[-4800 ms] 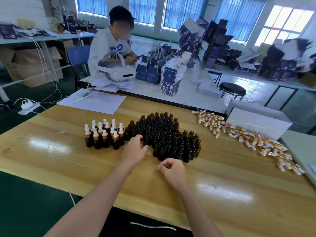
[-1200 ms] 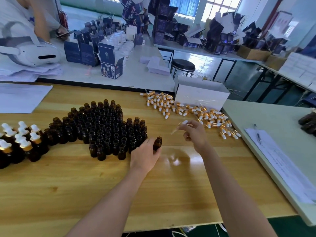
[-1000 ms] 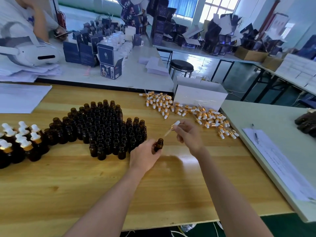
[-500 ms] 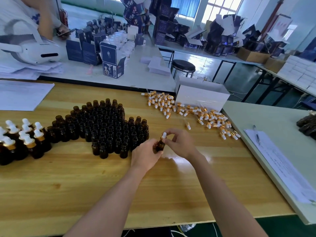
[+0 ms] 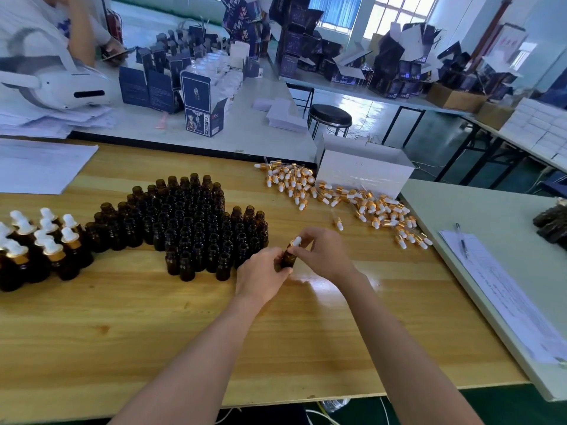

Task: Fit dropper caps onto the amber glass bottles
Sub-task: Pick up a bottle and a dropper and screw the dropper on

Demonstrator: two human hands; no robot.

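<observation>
My left hand (image 5: 264, 273) grips a small amber bottle (image 5: 289, 257) just above the wooden table (image 5: 153, 317). My right hand (image 5: 325, 253) pinches the white-bulbed dropper cap (image 5: 296, 241) sitting on that bottle's neck. A dense cluster of open amber bottles (image 5: 196, 222) stands to the left of my hands. Several capped bottles (image 5: 40, 243) stand at the far left. A loose pile of gold-and-white dropper caps (image 5: 343, 199) lies at the back right of the table.
A white box (image 5: 365, 170) stands behind the cap pile. Paper sheets (image 5: 40, 167) lie at the table's back left. A grey table (image 5: 491, 228) with a form and pen (image 5: 461, 243) adjoins on the right. Another person sits at the back left, behind blue cartons (image 5: 199, 105).
My right hand brought a dropper cap from the pile and set it into the bottle held in my left hand. Both hands now meet on the bottle.
</observation>
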